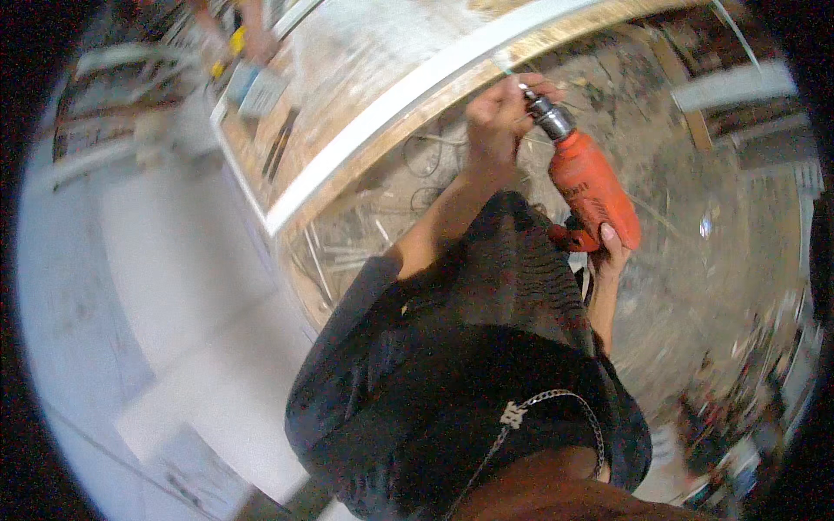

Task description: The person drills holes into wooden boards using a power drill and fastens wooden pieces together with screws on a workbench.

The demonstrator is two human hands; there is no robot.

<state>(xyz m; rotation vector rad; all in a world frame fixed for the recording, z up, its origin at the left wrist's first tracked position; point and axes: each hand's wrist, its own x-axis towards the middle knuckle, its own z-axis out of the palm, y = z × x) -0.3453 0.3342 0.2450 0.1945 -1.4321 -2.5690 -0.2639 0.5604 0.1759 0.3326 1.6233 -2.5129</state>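
An orange power drill [595,187] with a dark metal chuck [549,117] points away from me, toward the edge of a wooden workbench. My right hand [615,247] is closed round its handle at the rear, thumb against the orange body. At the drill's tip, my left hand [504,108] has its fingers curled close by the front of the chuck. Whatever those fingers pinch is too blurred to name. The workbench top [373,52] has a white edge strip [382,113] running beside my left hand.
At the bench's far left, another person's hand [258,39] is near a yellow item [237,41]. A blue-and-white container [256,91] and thin dark tools [280,143] lie there. Pale sheets [208,347] spread at left. Debris litters the floor [686,200]; blurred clutter fills the lower right.
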